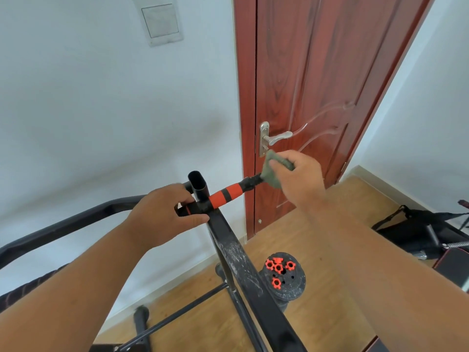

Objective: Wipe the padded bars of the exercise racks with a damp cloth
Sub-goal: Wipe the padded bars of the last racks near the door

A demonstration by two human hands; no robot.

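Observation:
A black metal exercise rack [238,255] stands in front of me. From its open-topped upright post [198,184] a padded bar [228,193] with orange and black foam sticks out to the right. My right hand [299,179] grips a grey-green cloth [272,171] wrapped around the bar's far end. My left hand [165,212] clasps the short padded stub left of the post, thumb on the frame.
A red-brown wooden door [317,85] with a silver lever handle [276,138] is just behind the bar. White wall on the left. Black weight plates with orange collars [283,278] sit on the wood floor. More black equipment [418,229] lies at right.

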